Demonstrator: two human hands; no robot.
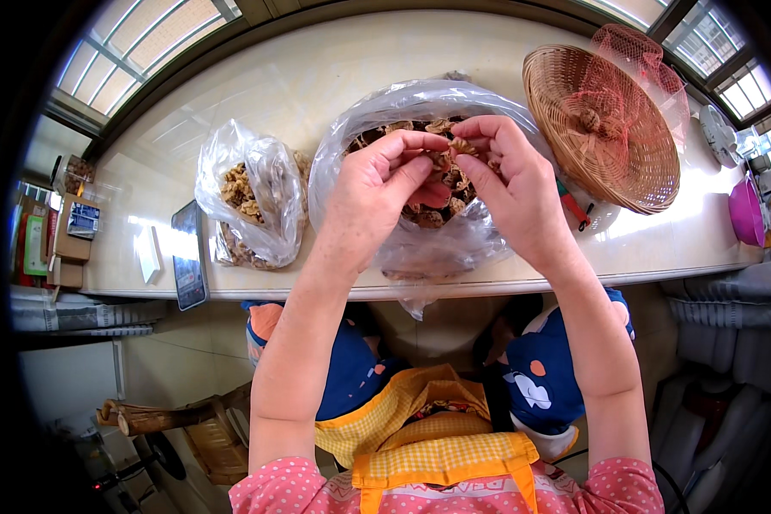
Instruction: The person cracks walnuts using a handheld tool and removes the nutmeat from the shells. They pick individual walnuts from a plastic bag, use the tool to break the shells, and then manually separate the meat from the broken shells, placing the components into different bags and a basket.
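Note:
Both my hands are raised over a large clear plastic bag (351, 128) full of broken walnut shells (428, 218). My left hand (385, 176) is pinched at the fingertips around a small brown piece, probably walnut shell, partly hidden by the fingers. Between thumb and forefinger, my right hand (510, 176) grips a pale walnut piece (463, 147). The fingertips of the two hands nearly meet. On the left stands a smaller clear plastic bag (274, 193) with walnut kernels (240, 193) in it.
A wicker basket (565, 103) at the right bears a red net bag (630, 86) and a few whole walnuts (600, 124). A red-handled tool (574, 206) lies beside the large bag. At left are a phone (188, 257) and a white box (150, 255); far right, a magenta bowl (747, 212).

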